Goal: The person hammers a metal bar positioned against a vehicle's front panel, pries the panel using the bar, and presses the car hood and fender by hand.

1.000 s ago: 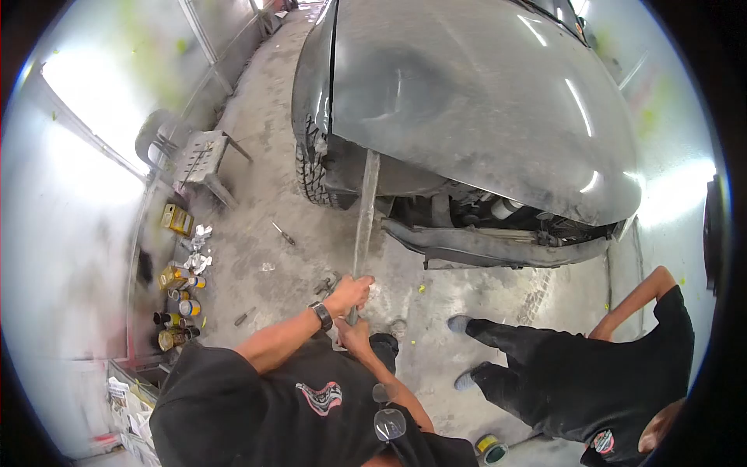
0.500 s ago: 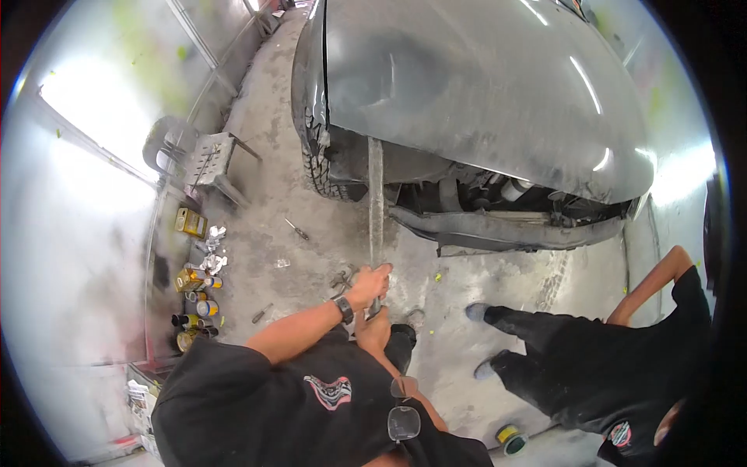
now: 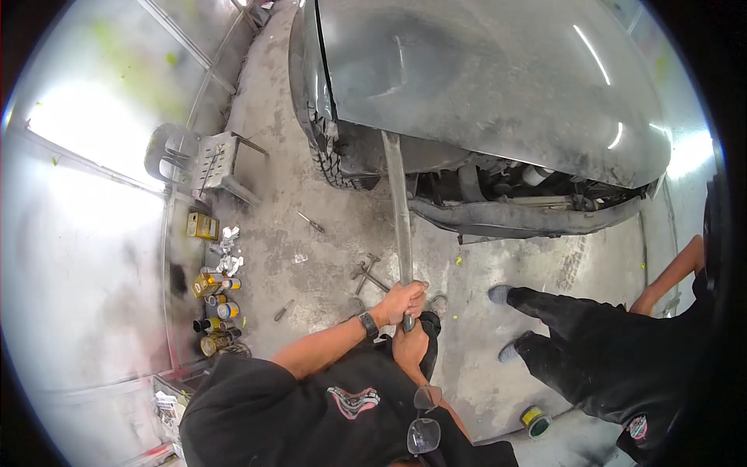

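Observation:
A long grey metal bar [image 3: 398, 210] runs from under the front edge of the dusty grey hood [image 3: 482, 86] down toward my body. My left hand [image 3: 403, 302], with a dark watch at the wrist, is wrapped round the bar close to its lower end. Just below it, my right hand [image 3: 410, 344] is closed round the same end. The bar's far tip is hidden beneath the hood. Beside the bar are the tire [image 3: 334, 167] and the exposed front of the vehicle, with a curved bumper beam [image 3: 498, 218].
At right stands another person [image 3: 615, 350] in black, one arm bent. A chair [image 3: 214, 163] and several cans [image 3: 204, 226] line the left wall. On the floor lie a screwdriver [image 3: 311, 222], hammers [image 3: 366, 272] and an open can [image 3: 536, 421].
Both hands and the bar's lower end have shifted right in view, and the bar now slants the other way. The view has shifted too, and the hammers on the floor show more fully.

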Motion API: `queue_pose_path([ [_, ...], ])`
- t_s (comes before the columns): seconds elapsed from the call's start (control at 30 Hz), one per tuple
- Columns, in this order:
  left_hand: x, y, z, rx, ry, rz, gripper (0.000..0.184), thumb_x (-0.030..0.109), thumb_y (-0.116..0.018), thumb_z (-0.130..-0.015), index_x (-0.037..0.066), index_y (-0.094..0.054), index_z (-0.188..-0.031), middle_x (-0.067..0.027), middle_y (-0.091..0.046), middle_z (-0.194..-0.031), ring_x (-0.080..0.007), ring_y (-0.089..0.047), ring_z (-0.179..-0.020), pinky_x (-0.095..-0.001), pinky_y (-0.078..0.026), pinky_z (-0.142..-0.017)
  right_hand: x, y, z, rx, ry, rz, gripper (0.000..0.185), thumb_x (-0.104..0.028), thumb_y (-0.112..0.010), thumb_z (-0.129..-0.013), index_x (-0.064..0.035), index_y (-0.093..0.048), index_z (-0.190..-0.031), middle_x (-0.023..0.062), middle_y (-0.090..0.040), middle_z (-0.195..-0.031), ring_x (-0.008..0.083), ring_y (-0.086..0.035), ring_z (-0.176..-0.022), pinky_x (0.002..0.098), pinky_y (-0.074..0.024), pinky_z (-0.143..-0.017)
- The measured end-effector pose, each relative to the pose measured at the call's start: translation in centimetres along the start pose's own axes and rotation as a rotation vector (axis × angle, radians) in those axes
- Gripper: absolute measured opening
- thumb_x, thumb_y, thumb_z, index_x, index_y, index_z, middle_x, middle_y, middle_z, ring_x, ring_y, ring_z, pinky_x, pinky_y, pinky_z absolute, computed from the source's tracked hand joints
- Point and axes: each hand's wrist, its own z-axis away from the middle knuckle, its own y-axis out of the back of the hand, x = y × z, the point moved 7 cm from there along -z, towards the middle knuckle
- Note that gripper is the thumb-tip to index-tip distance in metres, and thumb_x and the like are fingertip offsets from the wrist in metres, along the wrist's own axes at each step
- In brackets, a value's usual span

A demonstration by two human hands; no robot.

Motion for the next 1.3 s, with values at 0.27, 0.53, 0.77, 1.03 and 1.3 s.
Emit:
queue_pose_path([
  [0.27, 1.9, -1.0, 0.1, -0.455, 0.069, 0.138, 0.041, 0.040, -0.053, -0.099, 0.015, -0.039, -0.069, 0.0037, -0.034, -0.060, -0.0105, -0.034, -0.054, -0.0274, -0.033, -0.056, 0.0, -0.6, -0.8, -0.059, -0.020, -0.059, 0.028, -0.025, -0.067, -0.085, 0.0026, -0.065, -0.088, 0.0257, -0.066, -0.075, 0.0448, -0.067, -0.075, 0.0485, -0.0515, -0.065],
  [0.53, 2.7, -1.8, -0.7, -0.532, 0.044, 0.233, 0.043, 0.041, -0.052, -0.101, 0.016, -0.039, -0.069, 0.0078, -0.029, -0.054, -0.0073, -0.028, -0.046, -0.0261, -0.025, -0.048, 0.5, -0.7, -1.5, -0.154, -0.032, -0.242, 0.024, -0.016, -0.066, -0.085, 0.0062, -0.061, -0.078, 0.0209, -0.058, -0.061, 0.0278, -0.058, -0.054, 0.0407, -0.0465, -0.056],
  [0.77, 3.0, -0.1, 0.1, 0.175, -0.027, 0.032, 0.028, 0.023, -0.053, -0.100, 0.016, -0.045, -0.074, 0.0081, -0.031, -0.056, -0.0069, -0.029, -0.046, -0.0268, -0.026, -0.047, 1.6, -3.0, -2.3, -0.279, 0.038, -0.448, 0.025, -0.013, -0.065, -0.085, 0.0054, -0.055, -0.070, 0.0088, -0.052, -0.055, 0.0108, -0.050, -0.055, 0.0363, -0.0426, -0.052],
  [1.03, 3.4, 1.0, -0.5, 0.332, -0.120, -0.047, 0.028, 0.023, -0.055, -0.098, 0.013, -0.048, -0.073, 0.0054, -0.035, -0.054, -0.0082, -0.034, -0.044, -0.0296, -0.031, -0.044, 3.3, -5.6, -3.9, -0.402, 0.139, -0.559, 0.023, -0.013, -0.063, -0.087, 0.0005, -0.054, -0.070, -0.0001, -0.052, -0.058, 0.0092, -0.048, -0.050, 0.0333, -0.0408, -0.047],
  [1.3, 1.6, 3.6, -2.9, 0.316, -0.174, -0.090, 0.016, 0.028, -0.053, -0.101, 0.015, -0.054, -0.093, 0.0079, -0.036, -0.062, -0.0067, -0.036, -0.051, -0.0263, -0.031, -0.048, 5.3, -8.4, -5.9, -0.539, 0.154, -0.671, 0.023, -0.015, -0.064, -0.089, -0.0031, -0.055, -0.072, -0.0019, -0.052, -0.059, 0.0064, -0.048, -0.047, 0.0275, -0.0375, -0.041],
])
